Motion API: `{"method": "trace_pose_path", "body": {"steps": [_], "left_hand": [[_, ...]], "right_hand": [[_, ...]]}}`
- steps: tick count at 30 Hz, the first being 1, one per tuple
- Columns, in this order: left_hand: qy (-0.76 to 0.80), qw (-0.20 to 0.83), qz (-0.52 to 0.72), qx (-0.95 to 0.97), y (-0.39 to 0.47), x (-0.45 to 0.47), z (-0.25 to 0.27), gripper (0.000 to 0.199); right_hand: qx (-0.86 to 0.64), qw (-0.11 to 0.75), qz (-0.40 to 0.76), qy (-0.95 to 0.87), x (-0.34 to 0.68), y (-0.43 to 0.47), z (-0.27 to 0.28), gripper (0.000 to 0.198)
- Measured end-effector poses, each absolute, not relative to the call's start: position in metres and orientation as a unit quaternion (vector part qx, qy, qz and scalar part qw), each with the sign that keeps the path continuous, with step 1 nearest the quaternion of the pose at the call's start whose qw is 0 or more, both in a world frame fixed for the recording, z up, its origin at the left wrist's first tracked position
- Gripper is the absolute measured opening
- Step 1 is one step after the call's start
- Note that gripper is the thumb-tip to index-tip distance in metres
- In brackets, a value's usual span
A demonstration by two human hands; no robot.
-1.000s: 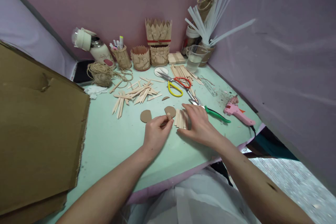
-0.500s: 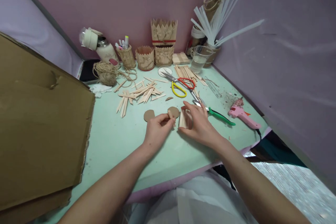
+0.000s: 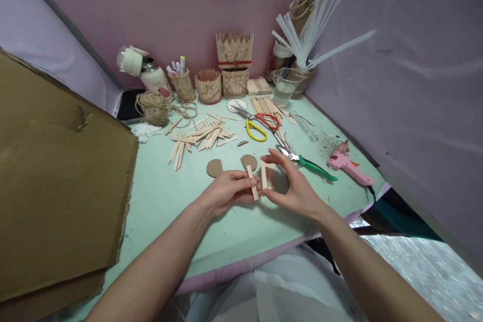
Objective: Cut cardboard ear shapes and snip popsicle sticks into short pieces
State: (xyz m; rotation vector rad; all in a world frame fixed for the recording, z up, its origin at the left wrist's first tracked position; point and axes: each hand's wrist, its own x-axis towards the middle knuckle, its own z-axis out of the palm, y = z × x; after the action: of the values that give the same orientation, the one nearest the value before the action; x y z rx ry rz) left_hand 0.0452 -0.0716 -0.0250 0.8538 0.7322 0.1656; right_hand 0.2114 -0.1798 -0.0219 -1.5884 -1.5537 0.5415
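Observation:
Between thumb and fingers, my left hand (image 3: 228, 191) pinches a short wooden strip piece (image 3: 252, 182), turned upright and leaning slightly. My right hand (image 3: 292, 183) grips a small panel of wooden sticks (image 3: 267, 176) by its two ends, thumb below and fingers above. The two wooden pieces are close together, side by side. Just beyond them lie two cardboard discs, each with a straight cut edge: the left disc (image 3: 214, 168) and the right disc (image 3: 249, 162), the latter partly behind the strip piece. A thin cardboard offcut (image 3: 242, 143) rests farther back.
Green-handled pliers (image 3: 315, 167) and a pink glue gun (image 3: 350, 168) lie to the right. Scissors (image 3: 260, 126) and cut wooden sticks (image 3: 207, 133) are farther back. Twine (image 3: 154, 108), decorated holders (image 3: 209, 85) and a water cup (image 3: 286, 88) line the rear. Cardboard (image 3: 64, 176) stands left.
My left hand has turned and raised the strip piece, now showing its length. My right hand has lifted the stick panel and tilted it beside the strip.

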Motion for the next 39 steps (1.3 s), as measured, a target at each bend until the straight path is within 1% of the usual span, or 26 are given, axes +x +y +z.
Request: {"method": "trace_pose_path", "body": {"steps": [4, 10, 17, 22, 24, 27, 29, 30, 33, 35, 37, 39], "left_hand": [[0.329, 0.86, 0.055, 0.386, -0.07, 0.043, -0.026, 0.027], [0.305, 0.885, 0.01, 0.352, -0.067, 0.041, -0.03, 0.026], [0.307, 0.892, 0.016, 0.331, -0.068, 0.041, -0.03, 0.022], [0.307, 0.893, 0.017, 0.328, -0.068, 0.04, -0.029, 0.025], [0.308, 0.889, 0.015, 0.337, -0.068, 0.04, -0.029, 0.027], [0.306, 0.871, 0.034, 0.383, -0.071, 0.042, -0.03, 0.027], [0.309, 0.817, 0.091, 0.478, -0.074, 0.044, -0.031, 0.024], [0.31, 0.765, 0.133, 0.548, -0.077, 0.045, -0.032, 0.02], [0.273, 0.557, 0.233, 0.748, -0.083, 0.048, -0.039, 0.011], [0.237, 0.464, 0.254, 0.815, -0.086, 0.049, -0.045, 0.012], [0.22, 0.423, 0.254, 0.841, -0.087, 0.05, -0.05, 0.013], [0.223, 0.404, 0.255, 0.85, -0.087, 0.05, -0.054, 0.013]], "right_hand": [[-0.613, 0.421, 0.237, -0.625, 0.21, -0.18, -0.019, 0.083], [-0.559, 0.453, 0.324, -0.614, 0.206, -0.181, -0.02, 0.085], [-0.534, 0.498, 0.373, -0.572, 0.203, -0.182, -0.026, 0.084], [-0.511, 0.535, 0.404, -0.538, 0.198, -0.18, -0.032, 0.081], [-0.507, 0.538, 0.414, -0.53, 0.197, -0.18, -0.034, 0.079], [-0.525, 0.515, 0.409, -0.54, 0.2, -0.181, -0.036, 0.082], [-0.541, 0.5, 0.387, -0.555, 0.204, -0.183, -0.037, 0.086], [-0.548, 0.497, 0.373, -0.56, 0.207, -0.184, -0.037, 0.086], [-0.569, 0.503, 0.331, -0.561, 0.214, -0.188, -0.035, 0.083], [-0.587, 0.494, 0.301, -0.566, 0.216, -0.19, -0.033, 0.074], [-0.607, 0.466, 0.263, -0.588, 0.214, -0.192, -0.031, 0.057], [-0.619, 0.441, 0.23, -0.607, 0.21, -0.191, -0.029, 0.04]]}}
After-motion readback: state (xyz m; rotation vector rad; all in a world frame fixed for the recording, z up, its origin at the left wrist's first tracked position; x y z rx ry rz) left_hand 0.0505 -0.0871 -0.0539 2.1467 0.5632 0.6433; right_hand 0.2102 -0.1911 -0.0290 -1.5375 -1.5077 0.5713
